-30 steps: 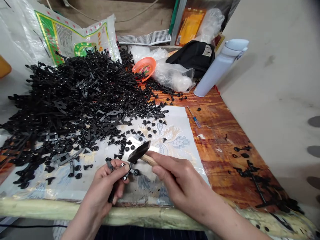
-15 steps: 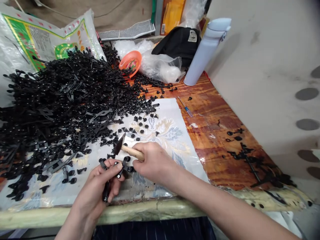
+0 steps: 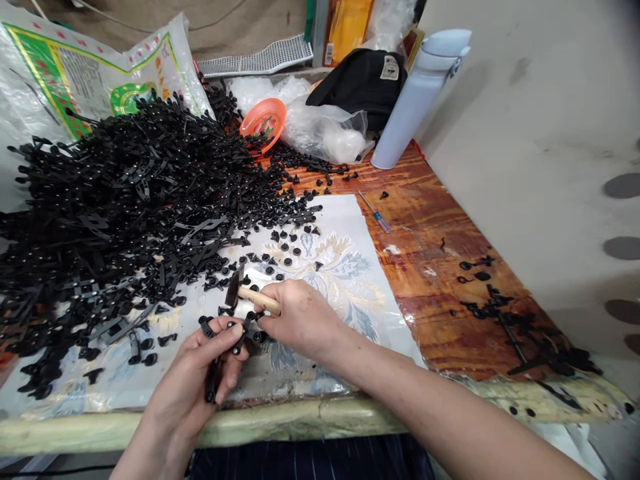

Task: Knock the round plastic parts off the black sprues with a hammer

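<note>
Between the thumb and fingers of my left hand (image 3: pixel 210 360) is a black jointed plastic linkage (image 3: pixel 211 383), its arms sticking out above and below the grip. My right hand (image 3: pixel 295 310) is closed round the wooden handle of a small hammer (image 3: pixel 257 300). The dark hammer head points up and left, just above the linkage. The fingertips of my right hand are at the linkage's right-hand end; whether they pinch it I cannot tell. Small black round-headed plugs (image 3: pixel 270 270) lie on the patterned cloth (image 3: pixel 345 280) around both hands.
A large heap of black plastic parts (image 3: pixel 150 173) covers the left side, before a printed plastic sack (image 3: pixel 90 73). Behind are an orange bowl (image 3: pixel 275 127), clear bags (image 3: pixel 345 143), a black bag (image 3: pixel 360 87) and a light-blue bottle (image 3: pixel 415 107). A screwdriver (image 3: pixel 381 220) lies at right.
My right hand, with the hammer, has shifted slightly left and its fingers have come up to the linkage's right end. My left hand keeps its hold almost unmoved.
</note>
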Available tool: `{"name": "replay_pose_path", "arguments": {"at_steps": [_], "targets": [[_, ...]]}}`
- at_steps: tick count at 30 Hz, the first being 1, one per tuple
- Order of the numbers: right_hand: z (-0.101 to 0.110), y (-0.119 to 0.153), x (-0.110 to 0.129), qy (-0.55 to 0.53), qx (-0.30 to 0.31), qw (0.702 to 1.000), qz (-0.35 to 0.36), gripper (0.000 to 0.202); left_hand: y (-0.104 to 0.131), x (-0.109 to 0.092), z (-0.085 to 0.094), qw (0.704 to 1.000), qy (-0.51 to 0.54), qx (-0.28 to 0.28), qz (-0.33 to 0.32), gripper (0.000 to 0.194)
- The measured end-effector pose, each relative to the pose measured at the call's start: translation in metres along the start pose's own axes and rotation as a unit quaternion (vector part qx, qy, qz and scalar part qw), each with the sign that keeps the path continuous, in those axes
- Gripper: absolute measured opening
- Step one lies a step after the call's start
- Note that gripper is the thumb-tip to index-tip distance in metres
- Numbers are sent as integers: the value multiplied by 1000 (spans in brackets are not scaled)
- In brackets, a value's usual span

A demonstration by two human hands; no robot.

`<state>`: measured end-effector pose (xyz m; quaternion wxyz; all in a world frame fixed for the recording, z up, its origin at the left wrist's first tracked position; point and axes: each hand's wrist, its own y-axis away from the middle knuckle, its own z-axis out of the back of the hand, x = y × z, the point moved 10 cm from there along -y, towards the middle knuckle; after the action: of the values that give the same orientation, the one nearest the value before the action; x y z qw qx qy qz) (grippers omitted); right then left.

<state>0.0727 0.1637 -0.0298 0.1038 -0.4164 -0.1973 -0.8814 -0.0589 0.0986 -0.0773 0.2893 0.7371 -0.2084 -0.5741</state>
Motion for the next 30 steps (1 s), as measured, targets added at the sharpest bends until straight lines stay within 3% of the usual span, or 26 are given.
{"name": "replay_pose_path", "arguments": {"at_steps": [6,18,24,26,30], "targets": [[0,-1,-1,-7,-1,1000,-1,13,1,-1,-8,1000,-14,13,-4,23],[2,1,3,-1,-5,1000,28,10,0,-3,-1,998,-48,-19,-20,30],[28,30,21,-29,-27,991,130,34,2,-3,-6,999,-34,-22,-15,30],[37,44,21,2,-55,987,149,36,2,-3,-8,1000,-20,-17,-12,30],[33,61,15,94,-46,981,162,38,2,-1,-6,1000,-8,-28,2,30]]}}
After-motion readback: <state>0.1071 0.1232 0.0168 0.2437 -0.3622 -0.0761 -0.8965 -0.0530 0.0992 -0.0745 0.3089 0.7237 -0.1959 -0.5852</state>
